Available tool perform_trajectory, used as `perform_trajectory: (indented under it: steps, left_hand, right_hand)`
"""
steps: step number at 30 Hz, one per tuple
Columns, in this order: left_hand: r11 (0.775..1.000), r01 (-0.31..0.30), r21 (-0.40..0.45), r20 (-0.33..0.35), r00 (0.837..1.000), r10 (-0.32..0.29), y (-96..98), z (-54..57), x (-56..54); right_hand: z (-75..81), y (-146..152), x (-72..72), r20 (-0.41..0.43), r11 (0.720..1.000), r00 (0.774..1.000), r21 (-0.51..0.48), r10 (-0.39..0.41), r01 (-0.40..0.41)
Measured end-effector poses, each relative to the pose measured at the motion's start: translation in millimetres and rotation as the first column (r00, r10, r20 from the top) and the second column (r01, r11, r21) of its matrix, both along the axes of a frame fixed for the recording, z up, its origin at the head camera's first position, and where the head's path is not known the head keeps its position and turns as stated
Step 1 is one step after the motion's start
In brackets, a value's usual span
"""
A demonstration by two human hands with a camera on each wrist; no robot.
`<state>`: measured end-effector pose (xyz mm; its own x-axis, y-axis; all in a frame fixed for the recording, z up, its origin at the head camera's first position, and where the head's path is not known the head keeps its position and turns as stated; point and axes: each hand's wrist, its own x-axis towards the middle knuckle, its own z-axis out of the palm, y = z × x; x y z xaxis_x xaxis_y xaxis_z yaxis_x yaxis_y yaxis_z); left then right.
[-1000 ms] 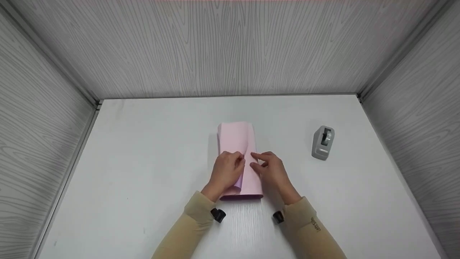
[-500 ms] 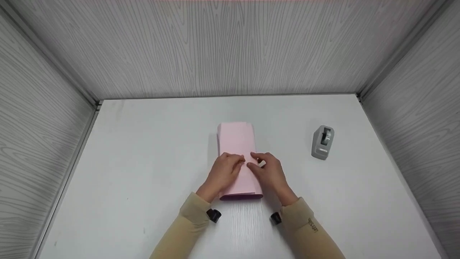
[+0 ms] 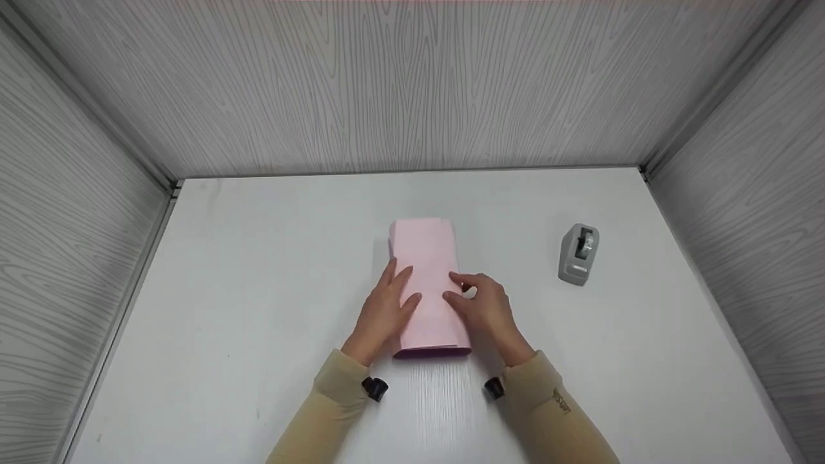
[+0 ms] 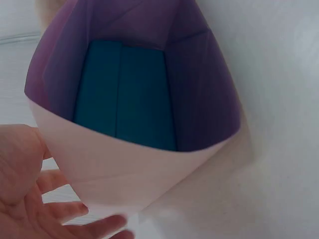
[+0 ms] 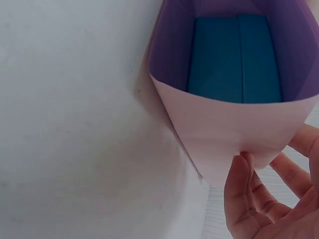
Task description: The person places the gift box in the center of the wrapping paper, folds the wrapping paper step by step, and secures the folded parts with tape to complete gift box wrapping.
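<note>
A pink paper sheet [image 3: 422, 245], purple on its inner side, is wrapped as a flat sleeve on the table. Inside it lies a blue box-like thing [image 4: 144, 89] with a lengthwise seam, seen through the sleeve's near end in both wrist views. My left hand [image 3: 381, 310] rests along the sleeve's left side, fingers spread, thumb on top. At the right edge, the thumb and forefinger of my right hand [image 3: 486, 310] pinch the paper; its remaining fingers are partly hidden in the head view. A slight crease shows at the fingertips in the right wrist view.
A grey tape dispenser [image 3: 579, 254] with a roll of clear tape stands on the white table [image 3: 277, 258], to the right of the sleeve. Panels with a grey wood-grain pattern [image 3: 412, 90] enclose the back and both sides.
The upper paper flap, raised and curled a second ago, now lies flat across the top. My left hand has let go and moved left, its fingers spread. My right hand has barely moved.
</note>
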<state>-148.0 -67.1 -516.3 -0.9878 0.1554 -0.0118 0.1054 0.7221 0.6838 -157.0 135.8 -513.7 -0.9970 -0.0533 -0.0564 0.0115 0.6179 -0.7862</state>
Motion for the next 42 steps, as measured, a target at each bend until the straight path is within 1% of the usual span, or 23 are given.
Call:
perform_trajectory:
  steps: [2, 4, 7, 10, 12, 19, 23, 27, 32, 36, 42]
  left_hand:
    - [1.000, 0.015, 0.004, 0.055, 0.998, -0.016, -0.7, 0.7, 0.6]
    - [0.999, 0.032, -0.001, 0.068, 0.997, -0.032, -1.3, 1.3, 0.5]
    - [0.996, 0.084, -0.029, 0.040, 0.996, -0.083, -1.9, 1.5, -0.2]
    - [0.987, 0.149, -0.056, 0.007, 0.989, -0.149, -2.2, 0.9, -1.1]
    - [0.982, 0.179, -0.067, -0.007, 0.984, -0.179, -2.4, 0.6, -1.3]
    - [0.975, 0.212, -0.070, 0.015, 0.977, -0.211, -4.0, 1.8, -1.6]
    - [0.964, 0.254, -0.076, 0.012, 0.967, -0.254, -5.5, 4.2, -1.7]
    - [0.955, 0.284, -0.090, 0.008, 0.959, -0.284, -7.0, 6.3, -2.4]
    - [0.949, 0.297, -0.109, 0.043, 0.955, -0.294, -8.2, 7.2, -3.1]
    - [0.947, 0.303, -0.106, 0.070, 0.952, -0.297, -9.4, 5.8, -2.1]
    - [0.946, 0.308, -0.105, 0.051, 0.951, -0.304, -10.4, 2.5, -1.2]
  right_hand:
    - [1.1, 0.2, 0.1, 0.009, 1.000, 1.000, -0.001, -0.004, 0.004]
    - [1.5, 0.4, 0.1, 0.017, 1.000, 1.000, 0.004, -0.004, 0.004]
    - [2.3, 0.5, 0.1, 0.034, 1.000, 0.999, 0.005, -0.005, 0.005]
    - [2.9, 0.0, -0.2, 0.050, 1.000, 0.999, 0.001, -0.009, 0.009]
    - [2.8, -0.3, -0.8, 0.060, 1.000, 0.998, -0.001, -0.014, 0.014]
    - [2.3, -0.2, -1.6, 0.091, 1.000, 0.996, 0.002, -0.022, 0.022]
    - [1.0, 0.4, -2.3, 0.086, 1.000, 0.996, 0.009, -0.020, 0.020]
    - [0.0, 0.9, -2.4, 0.080, 1.000, 0.997, 0.009, -0.019, 0.018]
    - [-0.6, 1.3, -2.5, 0.077, 1.000, 0.997, 0.012, -0.012, 0.011]
    - [-0.9, 1.3, -3.5, 0.077, 1.000, 0.997, 0.020, -0.008, 0.007]
    - [-1.8, 0.6, -4.0, 0.081, 1.000, 0.997, 0.024, -0.013, 0.011]
